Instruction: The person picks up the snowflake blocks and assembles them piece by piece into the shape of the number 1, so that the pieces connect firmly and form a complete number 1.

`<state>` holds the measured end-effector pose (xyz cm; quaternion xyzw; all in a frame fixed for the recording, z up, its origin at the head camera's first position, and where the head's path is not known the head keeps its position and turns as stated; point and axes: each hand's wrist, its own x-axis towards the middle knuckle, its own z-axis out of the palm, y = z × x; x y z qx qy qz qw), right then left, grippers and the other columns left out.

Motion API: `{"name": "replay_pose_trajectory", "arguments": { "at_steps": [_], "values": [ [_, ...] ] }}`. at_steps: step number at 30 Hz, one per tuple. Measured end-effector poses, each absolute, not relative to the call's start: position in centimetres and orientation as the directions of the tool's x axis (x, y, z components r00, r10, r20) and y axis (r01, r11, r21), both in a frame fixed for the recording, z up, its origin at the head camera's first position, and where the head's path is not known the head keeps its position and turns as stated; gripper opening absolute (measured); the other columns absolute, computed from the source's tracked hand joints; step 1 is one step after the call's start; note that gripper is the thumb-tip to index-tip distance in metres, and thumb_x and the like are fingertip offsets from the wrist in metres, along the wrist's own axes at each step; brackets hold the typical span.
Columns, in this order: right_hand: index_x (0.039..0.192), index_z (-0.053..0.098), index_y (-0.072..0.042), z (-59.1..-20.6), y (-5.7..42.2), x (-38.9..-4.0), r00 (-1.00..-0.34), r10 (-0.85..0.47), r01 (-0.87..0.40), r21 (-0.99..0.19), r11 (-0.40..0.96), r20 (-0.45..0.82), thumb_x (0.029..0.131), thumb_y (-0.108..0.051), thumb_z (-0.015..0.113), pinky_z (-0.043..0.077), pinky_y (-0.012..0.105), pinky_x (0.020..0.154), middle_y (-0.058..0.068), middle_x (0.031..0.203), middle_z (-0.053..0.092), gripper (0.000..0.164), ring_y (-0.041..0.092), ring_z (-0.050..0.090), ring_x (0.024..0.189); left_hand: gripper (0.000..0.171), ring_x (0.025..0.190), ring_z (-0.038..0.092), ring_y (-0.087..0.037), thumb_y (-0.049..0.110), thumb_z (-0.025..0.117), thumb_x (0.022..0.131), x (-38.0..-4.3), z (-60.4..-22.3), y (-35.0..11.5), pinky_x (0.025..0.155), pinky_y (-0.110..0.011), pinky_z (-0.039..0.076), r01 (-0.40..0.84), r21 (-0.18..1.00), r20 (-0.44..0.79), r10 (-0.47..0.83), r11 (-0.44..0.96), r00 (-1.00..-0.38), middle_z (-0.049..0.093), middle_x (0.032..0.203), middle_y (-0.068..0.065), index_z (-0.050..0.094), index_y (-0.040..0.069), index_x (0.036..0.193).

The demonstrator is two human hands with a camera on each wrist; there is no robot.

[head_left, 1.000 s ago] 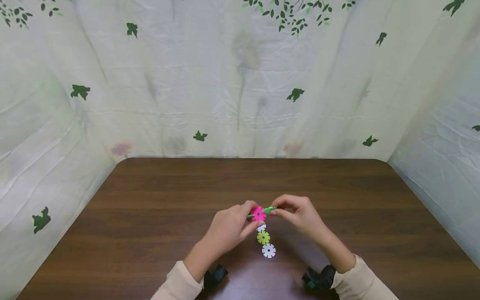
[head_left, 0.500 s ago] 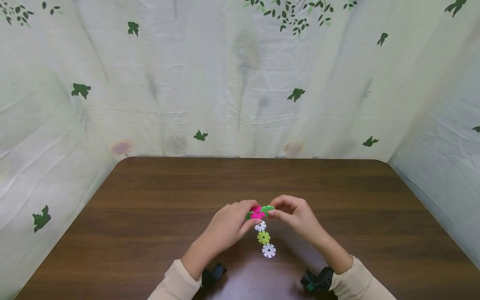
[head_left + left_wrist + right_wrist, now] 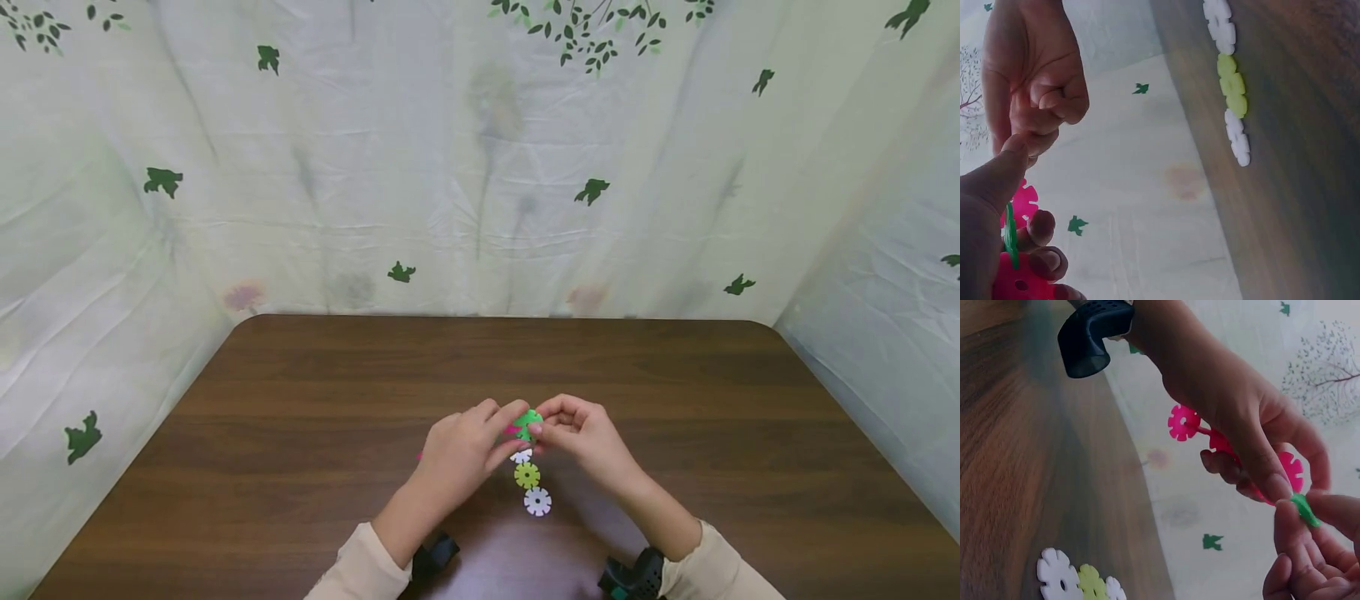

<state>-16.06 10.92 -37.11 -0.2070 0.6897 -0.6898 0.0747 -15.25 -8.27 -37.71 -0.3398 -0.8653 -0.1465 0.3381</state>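
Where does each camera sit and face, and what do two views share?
Head: worn on the head, facing forward and down at the table; left hand, right hand and sleeves show.
Left wrist: worn there, facing that hand's work; left thumb and left fingers show lower left, right hand above.
Right wrist: worn there, facing that hand's work; right fingers show lower right, left hand above.
Both wrist views share pink discs and the white-yellow-white disc row.
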Motion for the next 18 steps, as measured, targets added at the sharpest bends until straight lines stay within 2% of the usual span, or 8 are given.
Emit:
{"name": "replay_pose_trajectory", "arguments": {
  "at_steps": [2,4,9,18],
  "values": [
    [0.098,0.054,0.010,-37.2,11.1,-15.9,-0.899,-0.384,-0.221,-0.975,-0.018,0.210,0.083,-0.004,0.062,0.050,0.037,0.070,0.019,0.084,0.060,0.022,0.023,0.063,0.072,0.043,0.047,0.038,-0.009,0.036,0.072,0.074,-15.4,-37.6,-8.4,0.041,-0.018,0.028,0.685,0.035,0.712,0.462,0.728,-0.528,0.046,0.071,0.005,0.056,0.020,0.110],
    [0.099,0.056,0.006,-37.5,11.3,-15.7,-0.897,-0.368,-0.285,-0.957,0.059,0.244,0.083,-0.008,0.064,0.050,0.035,0.069,0.017,0.087,0.059,0.023,0.024,0.062,0.075,0.042,0.049,0.041,-0.008,0.033,0.072,0.074,-15.5,-37.5,-8.7,0.041,-0.017,0.030,0.684,0.066,0.724,0.437,0.726,-0.534,0.049,0.071,0.005,0.055,0.018,0.109],
    [0.098,0.059,-0.005,-39.3,12.2,-14.9,-0.880,-0.373,-0.412,-0.863,0.291,0.294,0.079,-0.018,0.069,0.048,0.028,0.065,0.001,0.085,0.061,0.025,0.014,0.058,0.073,0.040,0.055,0.046,-0.006,0.027,0.070,0.076,-15.9,-37.2,-9.4,0.044,-0.018,0.037,0.678,0.152,0.732,0.379,0.719,-0.566,0.052,0.074,0.005,0.053,0.014,0.110],
    [0.094,0.060,-0.009,-43.0,12.4,-13.4,-0.860,-0.445,-0.476,-0.709,0.521,0.250,0.073,-0.032,0.073,0.043,0.023,0.065,-0.005,0.086,0.054,0.034,0.009,0.050,0.073,0.048,0.053,0.045,-0.004,0.031,0.077,0.070,-15.9,-36.8,-10.0,0.040,-0.017,0.033,0.649,0.215,0.740,0.313,0.730,-0.596,0.051,0.073,0.004,0.053,0.016,0.109]
  ]
}}
